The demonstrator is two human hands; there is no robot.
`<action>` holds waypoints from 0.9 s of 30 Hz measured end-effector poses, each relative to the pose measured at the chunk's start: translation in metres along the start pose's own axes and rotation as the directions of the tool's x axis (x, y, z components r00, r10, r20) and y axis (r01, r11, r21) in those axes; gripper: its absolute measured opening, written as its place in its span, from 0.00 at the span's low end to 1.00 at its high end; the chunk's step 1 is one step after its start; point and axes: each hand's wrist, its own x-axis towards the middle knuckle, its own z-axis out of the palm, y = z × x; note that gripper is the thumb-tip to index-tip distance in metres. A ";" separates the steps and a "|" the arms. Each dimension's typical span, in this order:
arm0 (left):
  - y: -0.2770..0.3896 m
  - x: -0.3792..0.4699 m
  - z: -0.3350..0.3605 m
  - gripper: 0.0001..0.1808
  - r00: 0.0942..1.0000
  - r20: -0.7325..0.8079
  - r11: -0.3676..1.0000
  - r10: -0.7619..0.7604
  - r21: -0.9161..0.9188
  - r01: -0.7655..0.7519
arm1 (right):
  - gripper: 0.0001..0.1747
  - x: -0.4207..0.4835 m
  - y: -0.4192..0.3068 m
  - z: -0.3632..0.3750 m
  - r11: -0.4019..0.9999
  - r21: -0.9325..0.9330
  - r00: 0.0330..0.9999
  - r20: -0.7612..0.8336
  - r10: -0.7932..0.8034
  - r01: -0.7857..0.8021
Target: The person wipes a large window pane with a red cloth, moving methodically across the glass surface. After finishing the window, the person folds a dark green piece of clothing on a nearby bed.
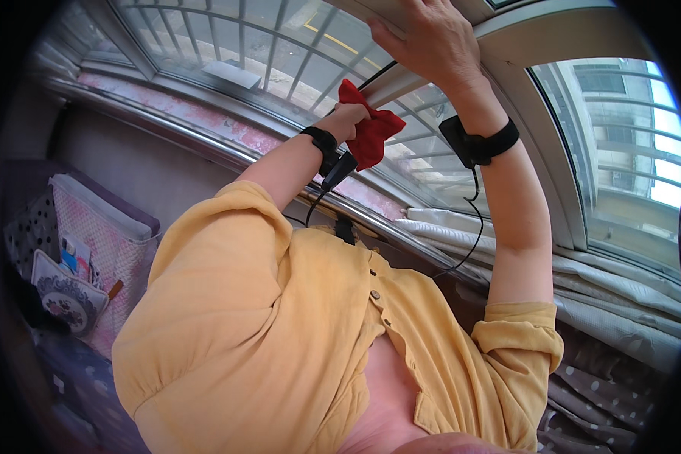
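My left hand (353, 120) is closed around a bunched red cloth (371, 127), which it holds up before the barred window above the sill. Farther up and to the right, my right hand (438, 46) holds nothing; its thumb stands apart from the fingers and it lies against the light window frame (505, 85). Its fingertips are cut off by the top edge of the view. The contact between the cloth and the glass cannot be made out. Each wrist bears a black strap with a small black device and a cable.
A pink-patterned windowsill (204, 113) and a shiny metal rail (227, 152) run below the glass. White curtains (613, 323) gather at the right. Metal bars (241, 34) stand outside the window. At the left are a quilted pink-and-white item (99, 210) and a floral pouch (68, 292).
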 end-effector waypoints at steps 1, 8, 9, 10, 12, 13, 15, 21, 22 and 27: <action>-0.004 0.004 -0.001 0.34 1.000 -0.010 0.991 -0.028 -0.135 0.027 | 0.33 0.000 0.001 0.000 1.000 0.006 1.000 -0.005 -0.005 0.005; -0.019 -0.007 0.021 0.30 0.999 -0.039 0.785 -0.021 -0.620 -0.008 | 0.33 -0.001 0.004 0.001 0.999 0.030 0.999 0.029 0.040 -0.041; -0.021 -0.012 0.026 0.30 1.000 -0.014 0.768 -0.015 -0.641 0.003 | 0.33 -0.001 0.004 0.000 0.998 0.041 0.999 0.033 0.038 -0.039; -0.021 -0.017 0.030 0.30 1.000 0.010 0.750 -0.009 -0.661 0.013 | 0.34 -0.001 0.004 0.000 0.997 0.052 0.998 0.047 0.046 -0.048; -0.023 -0.029 0.036 0.30 0.999 0.050 0.717 0.009 -0.696 0.028 | 0.34 -0.001 0.004 0.001 0.998 0.048 0.998 0.051 0.046 -0.049; -0.023 -0.036 0.038 0.30 0.998 0.066 0.705 0.015 -0.709 0.036 | 0.34 -0.001 0.005 0.001 0.998 0.044 0.998 0.053 0.044 -0.046; -0.024 -0.052 0.040 0.30 0.995 0.089 0.690 0.041 -0.723 0.036 | 0.34 -0.001 0.006 0.001 0.998 0.052 0.998 0.056 0.041 -0.043; -0.014 -0.073 0.049 0.32 0.989 0.134 0.699 0.067 -0.713 0.049 | 0.34 -0.003 0.009 -0.001 0.993 0.098 0.996 0.076 0.052 -0.059; -0.009 -0.074 0.048 0.33 0.988 0.148 0.701 0.044 -0.709 0.074 | 0.34 -0.003 0.009 0.000 0.994 0.095 0.996 0.074 0.055 -0.062; 0.022 -0.090 0.046 0.36 0.832 0.553 0.745 -0.036 -0.541 0.392 | 0.34 -0.004 0.007 0.000 0.996 0.080 0.998 0.049 0.045 -0.049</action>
